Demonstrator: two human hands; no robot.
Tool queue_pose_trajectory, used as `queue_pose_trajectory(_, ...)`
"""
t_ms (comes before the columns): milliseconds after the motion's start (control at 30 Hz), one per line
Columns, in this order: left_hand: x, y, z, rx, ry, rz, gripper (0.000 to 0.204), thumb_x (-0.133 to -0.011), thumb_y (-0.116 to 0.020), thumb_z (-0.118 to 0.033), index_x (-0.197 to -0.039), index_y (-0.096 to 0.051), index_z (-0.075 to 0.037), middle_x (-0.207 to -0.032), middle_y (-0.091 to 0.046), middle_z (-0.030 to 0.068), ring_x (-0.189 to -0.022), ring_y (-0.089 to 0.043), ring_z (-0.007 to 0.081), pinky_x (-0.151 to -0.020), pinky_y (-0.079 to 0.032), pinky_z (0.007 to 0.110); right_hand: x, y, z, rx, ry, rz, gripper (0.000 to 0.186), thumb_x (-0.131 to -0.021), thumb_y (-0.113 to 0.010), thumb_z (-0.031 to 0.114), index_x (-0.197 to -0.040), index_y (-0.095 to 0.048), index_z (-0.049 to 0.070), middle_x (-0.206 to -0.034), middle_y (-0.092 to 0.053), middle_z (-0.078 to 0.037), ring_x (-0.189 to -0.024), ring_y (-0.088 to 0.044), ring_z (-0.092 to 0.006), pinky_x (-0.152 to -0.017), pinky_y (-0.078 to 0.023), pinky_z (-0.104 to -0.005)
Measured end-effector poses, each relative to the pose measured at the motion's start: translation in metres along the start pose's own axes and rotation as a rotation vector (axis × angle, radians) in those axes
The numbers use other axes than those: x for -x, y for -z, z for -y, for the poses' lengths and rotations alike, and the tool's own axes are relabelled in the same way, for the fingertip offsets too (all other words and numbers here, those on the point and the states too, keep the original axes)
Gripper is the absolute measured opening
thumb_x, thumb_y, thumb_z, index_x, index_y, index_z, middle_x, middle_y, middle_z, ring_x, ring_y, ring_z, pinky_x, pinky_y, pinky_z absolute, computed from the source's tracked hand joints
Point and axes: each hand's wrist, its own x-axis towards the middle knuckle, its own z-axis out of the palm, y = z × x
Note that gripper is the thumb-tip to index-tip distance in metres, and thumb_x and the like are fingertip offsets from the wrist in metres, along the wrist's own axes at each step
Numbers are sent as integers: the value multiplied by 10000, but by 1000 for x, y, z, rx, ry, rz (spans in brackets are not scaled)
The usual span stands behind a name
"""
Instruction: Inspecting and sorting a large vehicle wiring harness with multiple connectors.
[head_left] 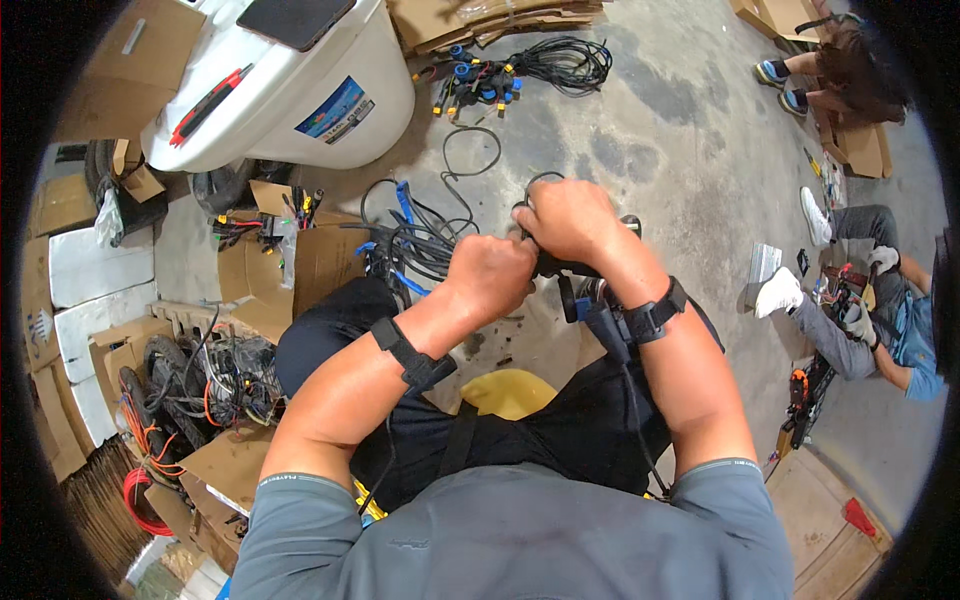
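Note:
My two closed hands meet in front of me, above the floor between my knees. My right hand point(572, 222) is wrapped round a black cable point(545, 176), which shows as a short loop beyond the knuckles. Right beside it, my left hand point(492, 272) is a fist on the same dark strand, most of it hidden by the fingers. Left of my left hand lies a tangle of black cables point(425, 248) with blue ends point(404, 202). One thin cable point(472, 172) curls away from the tangle across the floor.
Farther off lies a coiled cable bundle point(560, 65) with blue and yellow connectors. A white tub point(370, 125) carries a phone point(295, 20) and a red-black pen point(210, 105). Cardboard boxes point(325, 265) and wheels stand left. Two people sit at the right, one wearing gloves point(860, 322).

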Motion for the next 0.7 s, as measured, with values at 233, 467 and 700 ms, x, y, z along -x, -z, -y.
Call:
queue_pose_trajectory(233,1,3,4,-3,-19,1,366,-666,-788,-312,-903,-635,-79,-766,-679,109,-667,-676,293,-578,-531,390,-8,-18,-2,-514,170,-274,442,-808,-647,90,-1188,-459,-35,-840,-670,-191,-755,-671,-329,-674,-518,-418)
queue_pose_trajectory(467,-2,22,11,111,-27,-166,438,-659,-802,-260,-977,-581,-55,-791,-666,107,-700,-671,319,-604,-525,415,-8,2,-1,-1069,-49,-229,413,-808,-644,52,-1146,-443,-73,-776,-667,-162,-705,-668,-217,-660,-515,-341)
queue_pose_trajectory(700,-6,33,17,90,119,-83,553,-662,-802,-270,-1080,-520,-43,-870,-668,172,-782,-659,371,-679,-518,456,-10,1,1,-1235,-14,-349,403,-852,-623,51,-1158,-405,-94,-823,-651,-134,-700,-619,-139,-641,-508,-279)
